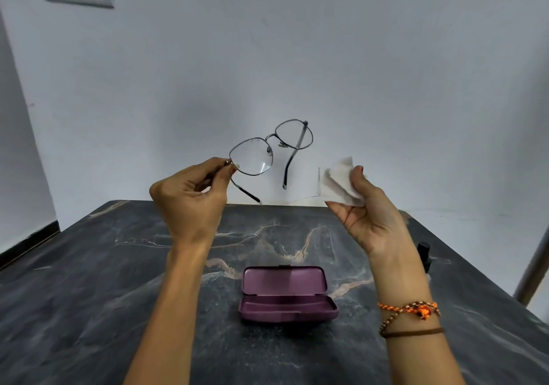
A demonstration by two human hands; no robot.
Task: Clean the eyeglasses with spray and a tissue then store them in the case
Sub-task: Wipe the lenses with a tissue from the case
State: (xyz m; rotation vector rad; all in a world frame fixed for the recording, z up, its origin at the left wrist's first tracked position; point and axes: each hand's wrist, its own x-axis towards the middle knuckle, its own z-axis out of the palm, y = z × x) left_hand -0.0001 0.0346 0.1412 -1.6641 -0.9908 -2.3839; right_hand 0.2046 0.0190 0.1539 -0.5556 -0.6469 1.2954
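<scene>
Fingers (230, 168) of the left hand (190, 197) pinch the glasses (269, 150) at the hinge corner of 1 lens, holding them up in the air with both temples unfolded and hanging down. From that pinch the frame runs up and away to the right, so its long axis points roughly toward the right hand (371, 218). That hand grips a crumpled white tissue (338, 184), fingers curled round it, palm turned toward the camera. A clear gap separates tissue and glasses; the nearer lens sits just left of the tissue and slightly higher, the far lens up and beyond.

Judging by this, the wiping step is in hand or pausing: the right hand is the nearer one to the free lens and would need to move left and up to meet it, while the left only has to hold steady.

Below and between both wrists, the purple case (286, 294) lies open on the dark marbled table (89, 280), its long axis left to right, hollow facing up. A small dark object (424, 254) shows partly behind the right wrist; whether it is the spray I cannot tell.
</scene>
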